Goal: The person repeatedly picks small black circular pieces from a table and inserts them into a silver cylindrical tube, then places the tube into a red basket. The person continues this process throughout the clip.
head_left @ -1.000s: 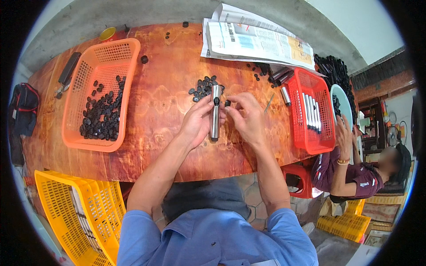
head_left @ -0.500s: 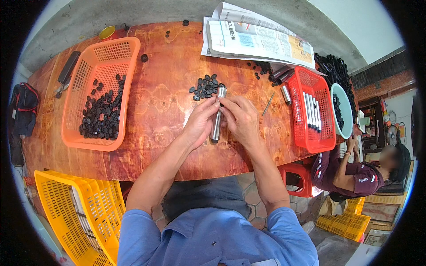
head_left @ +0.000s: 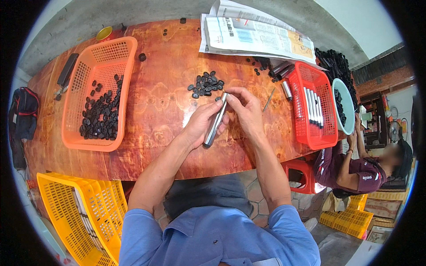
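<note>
A shiny metal tube [head_left: 216, 123] with a black lower end slants in front of me over the table. My left hand [head_left: 200, 125] is closed around its middle, thumb lying along the near side. At the tube's upper end, the thumb and fingers of my right hand [head_left: 246, 111] pinch it; whether a small part sits between those fingertips is hidden. Just beyond both hands lies a loose pile of small black oval caps [head_left: 204, 84]. A thin metal rod [head_left: 268, 99] rests on the table to the right of my right hand.
An orange basket [head_left: 67, 106] with many black caps stands left. On the right are a red basket [head_left: 306, 141] of silver tubes, a loose tube [head_left: 286, 90] and a light-blue basin [head_left: 350, 116]. Newspapers [head_left: 257, 37] lie at the back. A person [head_left: 355, 175] sits right; yellow crates [head_left: 57, 195] stand lower left.
The tube has tilted from nearly upright to a slant, its black end swinging left and nearer. My right hand has shifted slightly up and right to the tube's upper end.
</note>
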Tool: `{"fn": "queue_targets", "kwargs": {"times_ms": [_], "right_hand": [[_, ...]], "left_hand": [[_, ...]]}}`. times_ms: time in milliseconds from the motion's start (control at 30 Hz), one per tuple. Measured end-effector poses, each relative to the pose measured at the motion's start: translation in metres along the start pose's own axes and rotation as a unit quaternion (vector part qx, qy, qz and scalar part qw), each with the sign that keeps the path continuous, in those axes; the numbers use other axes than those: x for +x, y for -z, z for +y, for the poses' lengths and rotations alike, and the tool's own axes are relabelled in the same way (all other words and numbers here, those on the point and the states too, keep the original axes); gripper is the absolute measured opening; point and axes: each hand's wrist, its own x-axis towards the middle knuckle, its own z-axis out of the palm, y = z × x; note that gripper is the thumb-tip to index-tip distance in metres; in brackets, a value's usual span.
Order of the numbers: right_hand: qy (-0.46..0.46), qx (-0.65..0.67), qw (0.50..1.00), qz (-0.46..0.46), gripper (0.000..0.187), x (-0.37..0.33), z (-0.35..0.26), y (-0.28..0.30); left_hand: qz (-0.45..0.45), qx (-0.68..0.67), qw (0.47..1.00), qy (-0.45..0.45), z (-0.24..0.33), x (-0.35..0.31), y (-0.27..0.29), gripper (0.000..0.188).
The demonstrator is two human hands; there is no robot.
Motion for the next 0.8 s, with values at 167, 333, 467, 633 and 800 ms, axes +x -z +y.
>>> {"fn": "queue_targets", "kwargs": {"times_ms": [167, 333, 467, 633, 800], "right_hand": [[-0.011, -0.013, 1.0, -0.001, 0.022, -0.002, -0.001, -0.005], [0.007, 0.013, 1.0, -0.011, 0.023, -0.001, 0.005, -0.001], [0.02, 0.054, 0.998, 0.008, 0.027, -0.006, 0.011, 0.003], [0.015, 0.102, 0.995, 0.005, 0.033, -0.016, 0.013, 0.017], [-0.018, 0.105, 0.994, -0.021, 0.032, -0.029, 0.012, 0.033]], "left_hand": [[-0.001, 0.033, 0.999, -0.017, -0.003, 0.001, 0.002, 0.031], [-0.033, 0.134, 0.989, -0.061, -0.005, 0.003, 0.011, 0.033], [-0.026, 0.178, 0.982, -0.048, -0.002, 0.001, 0.002, 0.034], [-0.047, 0.198, 0.978, -0.041, -0.004, 0.0, -0.001, 0.031], [-0.061, 0.304, 0.95, -0.042, 0.0, -0.006, -0.004, 0.032]]}}
